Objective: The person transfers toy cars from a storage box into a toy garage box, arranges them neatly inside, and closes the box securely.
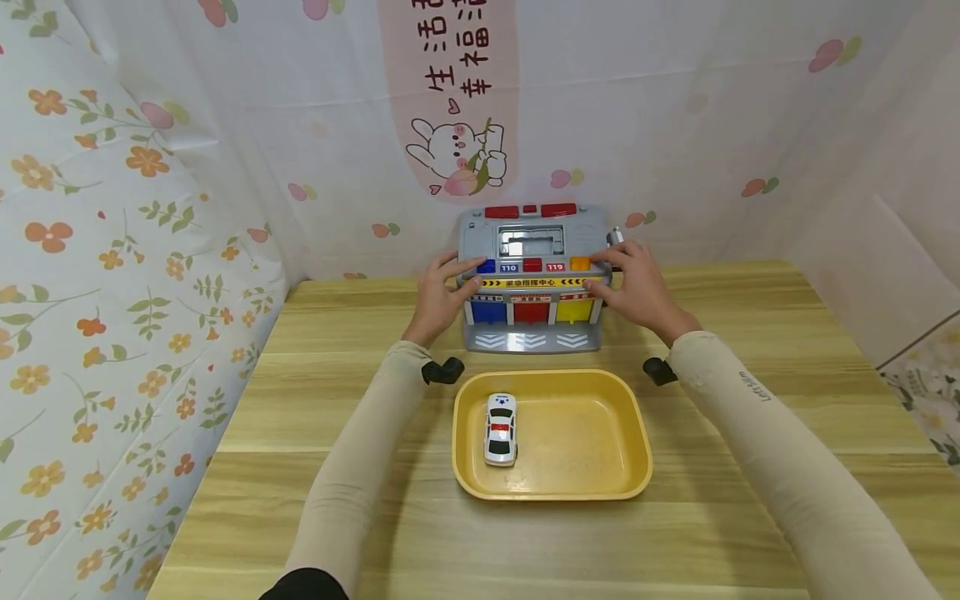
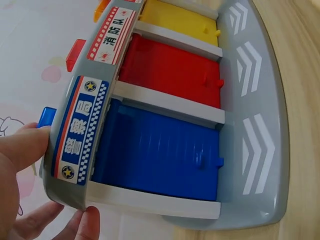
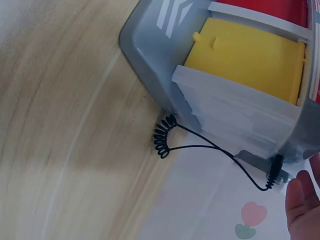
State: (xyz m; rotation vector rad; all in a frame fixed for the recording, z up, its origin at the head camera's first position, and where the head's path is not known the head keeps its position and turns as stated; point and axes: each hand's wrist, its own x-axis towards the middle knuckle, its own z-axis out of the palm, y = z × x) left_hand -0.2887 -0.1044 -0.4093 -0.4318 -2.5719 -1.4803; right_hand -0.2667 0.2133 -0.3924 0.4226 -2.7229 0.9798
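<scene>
A grey toy garage (image 1: 534, 337) stands at the back of the table, with blue, red and yellow doors (image 2: 165, 155) in its front. Along its roof edge sit blue, red and orange buttons (image 1: 532, 265). My left hand (image 1: 435, 302) grips the left front corner of the roof, one fingertip at the blue button (image 2: 47, 116). At the opposite corner my right hand (image 1: 641, 287) holds the roof edge, a finger by the orange button and the thumb on the front. In the right wrist view, only part of that hand shows at the right edge.
A yellow tray (image 1: 577, 492) lies in front of the garage, with a white toy police car (image 1: 500, 429) in its left part. A coiled black cord (image 3: 162, 137) hangs from the garage's right side. Patterned cloth (image 1: 337, 125) covers the wall behind.
</scene>
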